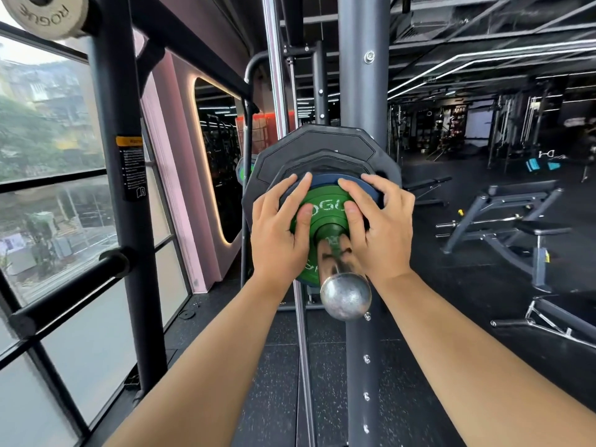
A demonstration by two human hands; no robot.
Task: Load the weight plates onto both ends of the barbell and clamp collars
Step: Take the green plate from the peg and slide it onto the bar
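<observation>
The chrome barbell sleeve (345, 295) points toward me, its rounded end close to the camera. On it sit large black plates (322, 146), then a thinner blue plate (325, 181), then a small green plate (325, 204) with white lettering outermost. My left hand (277, 233) lies flat on the left side of the green plate, thumb on its face and fingertips reaching the blue plate's rim. My right hand (380, 227) mirrors it on the right side, thumb beside the sleeve. No collar is in view.
A dark rack upright (361, 75) stands just behind the plates. Left is a window with a black frame post (129, 221), a storage peg (64, 295) and a grey plate (45, 12) hung high. An adjustable bench (516, 221) stands right on the black floor.
</observation>
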